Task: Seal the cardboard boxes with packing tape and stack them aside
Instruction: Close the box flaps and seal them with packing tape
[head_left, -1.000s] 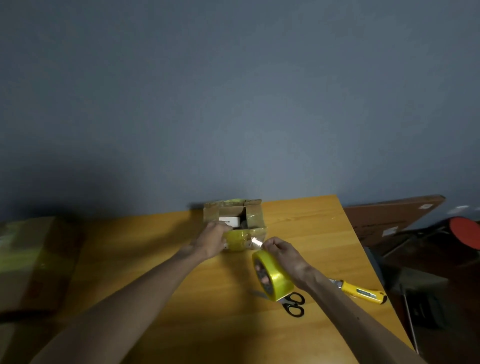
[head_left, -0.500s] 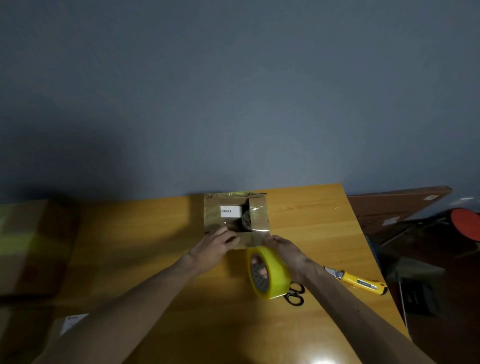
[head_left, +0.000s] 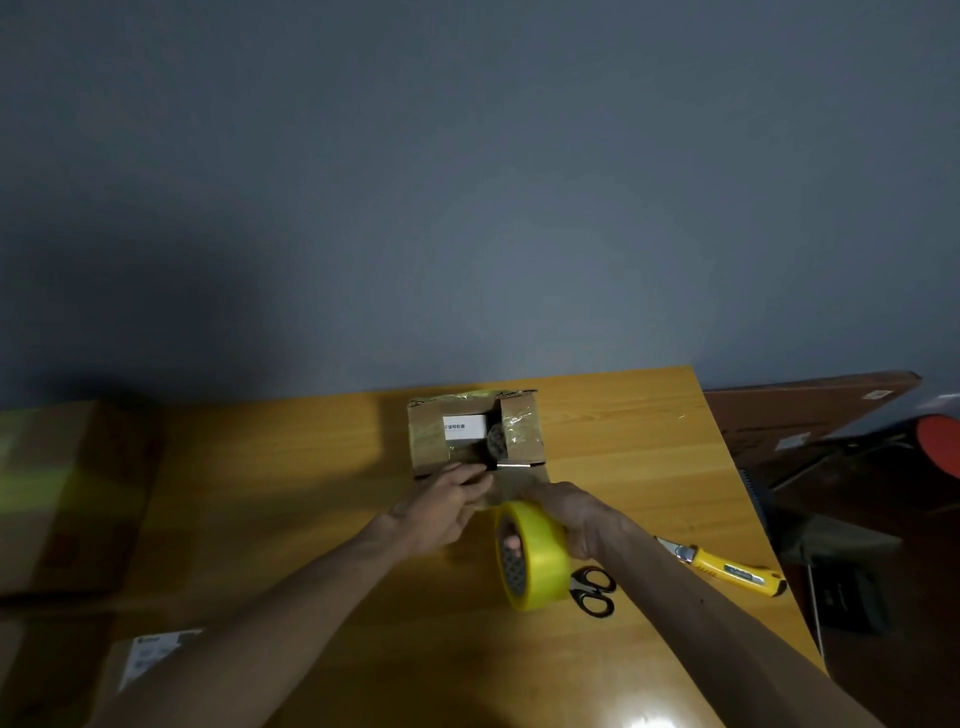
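A small cardboard box (head_left: 522, 434) lies on the wooden table (head_left: 311, 467) with its top partly open, a white label and a dark object showing inside. My left hand (head_left: 447, 506) rests with straight fingers on the box's near flap. My right hand (head_left: 582, 512) grips a roll of yellow packing tape (head_left: 532, 555), fingers through its core, just in front of the box. A strip of tape runs from the roll towards the flap.
Black scissors (head_left: 595, 590) and a yellow utility knife (head_left: 727, 566) lie to the right of the roll. A large taped cardboard box (head_left: 67, 493) stands at the left edge, another box with a label (head_left: 150, 654) below it. Clutter sits on the floor at right.
The box has tipped from facing me to lying flatter with its opening up. Both hands have drawn back towards me, and the tape roll has come lower.
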